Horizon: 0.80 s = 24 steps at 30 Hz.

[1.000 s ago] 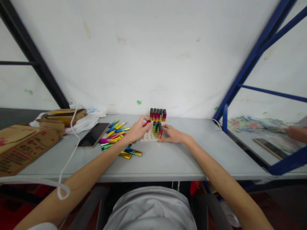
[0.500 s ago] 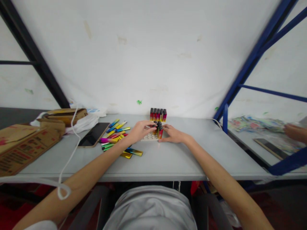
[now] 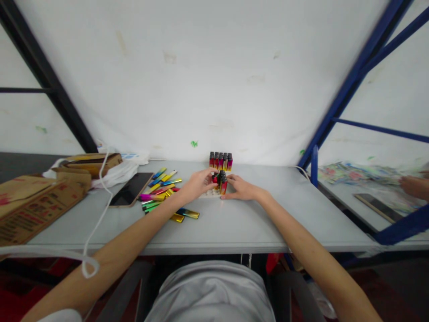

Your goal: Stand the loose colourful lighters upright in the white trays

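My left hand (image 3: 198,182) is closed on a red lighter with a dark top, held over a white tray (image 3: 211,192) with round holes. Beside it, several lighters (image 3: 223,184) stand upright at the tray's right side. My right hand (image 3: 240,188) has its thumb and fingers apart around that right end, touching the tray or the lighters. Behind the tray stands a block of upright lighters (image 3: 220,161) with black tops. Loose colourful lighters (image 3: 157,196) lie in a pile left of my left hand.
A phone (image 3: 131,189) lies left of the pile, near an open cardboard box (image 3: 36,208) and a white cable (image 3: 100,210). A blue metal frame (image 3: 314,165) rises at the right; beyond it are another phone (image 3: 378,207) and another person's hand (image 3: 414,185).
My left hand has shifted slightly right over the tray, and the red lighter at its fingers now shows. My right hand has stayed nearly in place.
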Tool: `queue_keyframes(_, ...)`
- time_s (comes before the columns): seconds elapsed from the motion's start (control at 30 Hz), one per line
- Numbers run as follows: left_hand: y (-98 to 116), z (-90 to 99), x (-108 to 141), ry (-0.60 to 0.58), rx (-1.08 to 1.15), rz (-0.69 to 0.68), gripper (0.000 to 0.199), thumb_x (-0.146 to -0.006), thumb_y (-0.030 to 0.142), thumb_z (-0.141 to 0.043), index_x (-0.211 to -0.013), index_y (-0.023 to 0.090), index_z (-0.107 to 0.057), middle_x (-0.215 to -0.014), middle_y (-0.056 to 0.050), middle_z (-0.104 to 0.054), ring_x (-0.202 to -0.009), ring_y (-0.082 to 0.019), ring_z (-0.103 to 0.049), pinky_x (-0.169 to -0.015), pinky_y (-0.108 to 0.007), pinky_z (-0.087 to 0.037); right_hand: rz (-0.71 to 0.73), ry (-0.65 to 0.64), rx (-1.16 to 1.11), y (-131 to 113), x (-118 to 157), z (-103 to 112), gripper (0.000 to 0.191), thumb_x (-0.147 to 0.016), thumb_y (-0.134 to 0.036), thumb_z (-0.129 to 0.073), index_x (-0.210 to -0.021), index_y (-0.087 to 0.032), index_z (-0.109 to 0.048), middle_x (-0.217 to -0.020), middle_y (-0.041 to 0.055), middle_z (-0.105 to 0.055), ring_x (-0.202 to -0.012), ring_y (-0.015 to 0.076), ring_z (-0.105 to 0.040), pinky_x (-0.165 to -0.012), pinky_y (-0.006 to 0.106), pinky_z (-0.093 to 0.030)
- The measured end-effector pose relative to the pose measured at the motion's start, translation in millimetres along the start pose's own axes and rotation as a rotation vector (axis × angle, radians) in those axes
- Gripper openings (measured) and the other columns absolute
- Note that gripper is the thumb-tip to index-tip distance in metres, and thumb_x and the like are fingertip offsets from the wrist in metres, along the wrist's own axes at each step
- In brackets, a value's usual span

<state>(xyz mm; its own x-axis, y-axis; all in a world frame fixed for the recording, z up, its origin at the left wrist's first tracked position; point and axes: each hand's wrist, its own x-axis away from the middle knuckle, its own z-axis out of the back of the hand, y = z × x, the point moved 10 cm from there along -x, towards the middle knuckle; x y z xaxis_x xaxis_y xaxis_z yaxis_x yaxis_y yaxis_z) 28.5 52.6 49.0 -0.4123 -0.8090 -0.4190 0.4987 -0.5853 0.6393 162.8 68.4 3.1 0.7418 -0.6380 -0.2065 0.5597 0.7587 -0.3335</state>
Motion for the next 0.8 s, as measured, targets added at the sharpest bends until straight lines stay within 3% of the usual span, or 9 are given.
queue_keyframes(0.1, 5, 9.5, 0, 0.027, -0.053, -0.026, 0.044, -0.086, 0.043, -0.067, -0.123, 0.02, -0.06, -0.093, -0.004, -0.073, -0.075, -0.017, -0.069, -0.075, -0.03, -0.058, -0.01, -0.003, 0.009, 0, 0, 0, 0.083, -0.087, -0.071, -0.065, -0.145, -0.014, -0.053, -0.138, 0.0196, -0.054, -0.128, 0.0351, -0.053, -0.115, 0.052, -0.041)
queue_keyframes(0.23, 8, 37.2, 1, 0.055, -0.192, -0.037, 0.027, -0.09, 0.043, -0.058, -0.096, 0.018, -0.068, -0.082, -0.005, -0.073, -0.073, -0.017, -0.068, -0.076, -0.03, -0.056, -0.019, -0.008, 0.008, 0, 1, 0, 0.083, -0.087, -0.071, -0.064, -0.146, -0.015, -0.052, -0.139, 0.0187, -0.053, -0.13, 0.0342, -0.052, -0.115, 0.05, -0.042)
queue_keyframes(0.37, -3, 59.2, 1, 0.07, -0.236, 0.007, 0.031, -0.09, 0.045, -0.056, -0.092, 0.018, -0.071, -0.079, -0.005, -0.074, -0.072, -0.017, -0.067, -0.075, -0.029, -0.054, -0.014, -0.007, 0.02, 0, 0, -1, 0.083, -0.087, -0.072, -0.064, -0.145, -0.014, -0.053, -0.139, 0.0186, -0.053, -0.129, 0.0338, -0.053, -0.115, 0.049, -0.042)
queue_keyframes(0.53, -13, 60.6, 0, 0.032, -0.264, 0.054, 0.034, -0.089, 0.049, -0.055, -0.093, 0.019, -0.072, -0.077, -0.004, -0.074, -0.069, -0.018, -0.067, -0.072, -0.028, -0.053, -0.019, 0.004, 0.014, 2, 0, 0, 0.084, -0.086, -0.072, -0.065, -0.145, -0.014, -0.053, -0.139, 0.0192, -0.053, -0.128, 0.0348, -0.054, -0.114, 0.051, -0.043)
queue_keyframes(0.63, -26, 65.9, -1, -0.02, -0.357, 0.118, 0.032, -0.086, 0.046, -0.056, -0.094, 0.02, -0.073, -0.078, -0.005, -0.075, -0.07, -0.02, -0.068, -0.07, -0.028, -0.051, -0.024, 0.0, 0.013, 3, 0, -1, 0.085, -0.085, -0.073, -0.065, -0.145, -0.013, -0.054, -0.138, 0.0201, -0.054, -0.128, 0.035, -0.054, -0.114, 0.051, -0.042)
queue_keyframes(0.8, -66, 94.9, 8, -0.073, -0.596, 0.291, 0.024, -0.074, 0.04, -0.063, -0.082, 0.021, -0.075, -0.08, -0.008, -0.077, -0.074, -0.024, -0.069, -0.07, -0.029, -0.049, -0.011, 0.006, -0.003, 4, 0, -2, 0.082, -0.086, -0.073, -0.063, -0.143, -0.015, -0.055, -0.14, 0.0196, -0.053, -0.128, 0.0354, -0.053, -0.114, 0.052, -0.043)
